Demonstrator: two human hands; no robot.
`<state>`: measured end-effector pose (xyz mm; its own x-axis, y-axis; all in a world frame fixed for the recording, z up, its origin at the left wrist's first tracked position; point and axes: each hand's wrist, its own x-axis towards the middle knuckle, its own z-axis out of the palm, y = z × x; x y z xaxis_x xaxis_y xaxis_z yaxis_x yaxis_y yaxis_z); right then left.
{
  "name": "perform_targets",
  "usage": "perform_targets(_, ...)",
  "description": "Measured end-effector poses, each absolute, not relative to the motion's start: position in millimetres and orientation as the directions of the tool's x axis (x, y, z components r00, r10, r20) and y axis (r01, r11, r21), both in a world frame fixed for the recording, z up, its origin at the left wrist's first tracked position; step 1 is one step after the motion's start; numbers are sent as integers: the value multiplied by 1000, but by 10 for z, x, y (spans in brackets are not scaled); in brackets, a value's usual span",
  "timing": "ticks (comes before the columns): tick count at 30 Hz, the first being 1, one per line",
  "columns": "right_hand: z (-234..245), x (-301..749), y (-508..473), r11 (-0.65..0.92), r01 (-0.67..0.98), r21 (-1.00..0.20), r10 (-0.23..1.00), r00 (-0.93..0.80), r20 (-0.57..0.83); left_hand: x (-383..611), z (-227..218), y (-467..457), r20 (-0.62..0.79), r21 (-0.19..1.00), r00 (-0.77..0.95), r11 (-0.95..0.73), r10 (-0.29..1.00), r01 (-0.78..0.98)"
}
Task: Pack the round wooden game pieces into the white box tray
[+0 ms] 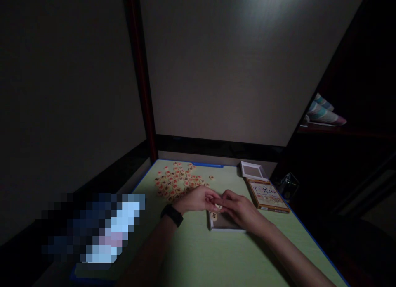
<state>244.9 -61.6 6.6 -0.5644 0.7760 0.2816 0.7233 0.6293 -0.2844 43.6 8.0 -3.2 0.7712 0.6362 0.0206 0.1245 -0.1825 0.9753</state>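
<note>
My left hand (198, 199), with a black band on its wrist, and my right hand (239, 208) meet at the middle of a green table (198, 254). Their fingertips are pinched together on a small round game piece (218, 205). Just below them a second round piece (213, 216) lies on a flat grey board (223, 224) that my right hand partly covers. A heap of several round pieces (179, 180) with red and black marks is spread at the far left of the table.
A printed box (267, 196) lies at the right, with a white box part (253, 170) behind it. A dark glass object (287, 186) sits off the table's right edge. Walls close in behind and left. A blurred-out patch (93, 227) is at lower left.
</note>
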Motion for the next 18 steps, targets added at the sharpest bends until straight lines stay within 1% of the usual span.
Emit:
perform_targets(3,81,2426,-651,656,670,-347,755,-580,307,377,50,47,-45,976,801,-145,597,163)
perform_targets(6,110,2398,-680,606,705,-368,795,-523,309,330,92,64,-50,980,789,-122,612,156)
perform_targets(9,116,2370,-701,547,760,-350,836,-475,276,308,59,130,-9,985,730,-118,684,123)
perform_targets(13,71,2318,-735,539,778,-325,843,-495,212,339,-72,234,57,968,563,-185,824,172)
perform_targets(15,42,2288,-752,562,765,-315,827,-527,196,365,-134,262,76,955,518,-212,852,209)
perform_targets(18,8,2257,-767,601,744,-291,799,-570,193,394,-188,270,68,938,516,-230,854,258)
